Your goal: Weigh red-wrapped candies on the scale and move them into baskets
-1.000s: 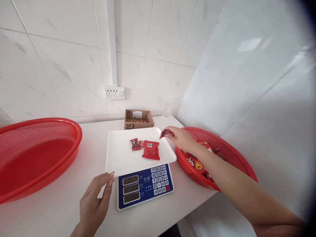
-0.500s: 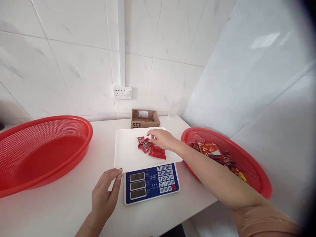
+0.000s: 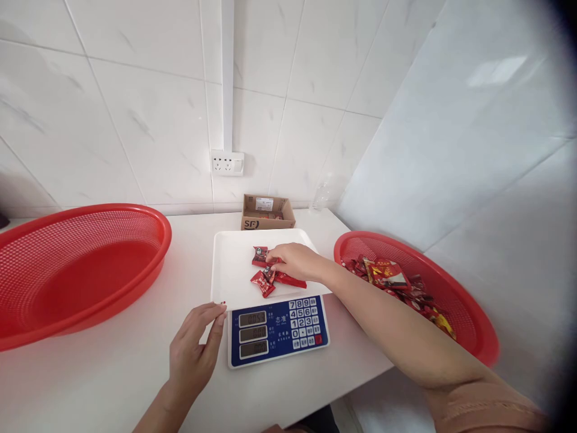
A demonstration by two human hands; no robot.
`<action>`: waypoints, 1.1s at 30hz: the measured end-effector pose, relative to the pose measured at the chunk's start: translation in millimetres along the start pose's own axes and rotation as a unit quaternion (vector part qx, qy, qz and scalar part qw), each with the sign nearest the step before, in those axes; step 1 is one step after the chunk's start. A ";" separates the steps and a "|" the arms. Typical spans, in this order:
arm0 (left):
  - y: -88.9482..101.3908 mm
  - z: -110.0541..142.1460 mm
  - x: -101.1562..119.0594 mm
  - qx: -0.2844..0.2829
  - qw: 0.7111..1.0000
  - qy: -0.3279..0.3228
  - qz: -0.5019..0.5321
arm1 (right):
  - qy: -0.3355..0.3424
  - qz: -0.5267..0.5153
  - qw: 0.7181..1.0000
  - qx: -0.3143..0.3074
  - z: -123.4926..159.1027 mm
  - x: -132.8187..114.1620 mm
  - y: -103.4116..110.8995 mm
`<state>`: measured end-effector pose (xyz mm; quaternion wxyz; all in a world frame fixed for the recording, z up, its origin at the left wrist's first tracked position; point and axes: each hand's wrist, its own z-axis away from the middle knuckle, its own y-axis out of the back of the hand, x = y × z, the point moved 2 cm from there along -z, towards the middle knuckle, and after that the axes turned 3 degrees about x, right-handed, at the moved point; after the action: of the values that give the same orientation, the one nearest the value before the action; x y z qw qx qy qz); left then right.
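Several small red snack packets [image 3: 262,284] lie on the white weighing tray [image 3: 234,264] of a digital scale with a blue keypad panel [image 3: 279,331]. My right hand [image 3: 295,261] reaches over the tray from the right, its thumb and fingers closed round a red packet among the others; its fingers partly cover the packets. At the tray's near left corner is my left hand [image 3: 196,343], fingers bent and thumb a little apart from them. Its fingertips are by the tray edge; whether they press on it I cannot tell.
On the right stands a red perforated basket [image 3: 478,337] with many red and yellow packets [image 3: 387,276]. Another red basket [image 3: 148,270] is on the left. Behind the tray sit a small cardboard box [image 3: 268,222] and a clear plastic container [image 3: 322,193] by the tiled wall.
My right hand has closed among the packets and they have spread apart, with one now nearer the tray's front. The digits on the top display differ. My left hand stays by the corner.
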<state>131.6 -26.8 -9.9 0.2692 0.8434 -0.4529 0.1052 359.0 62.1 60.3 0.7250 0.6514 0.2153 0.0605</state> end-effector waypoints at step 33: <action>1.0 1.5 -2.2 -0.003 1.000 0.029 -0.006 | -0.076 -0.457 0.750 0.472 42.8 8.5 3.6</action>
<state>129.5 -26.5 -11.7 0.2856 0.8416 -0.4404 0.1268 384.1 26.5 64.3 0.2804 0.7373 0.4324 -0.4368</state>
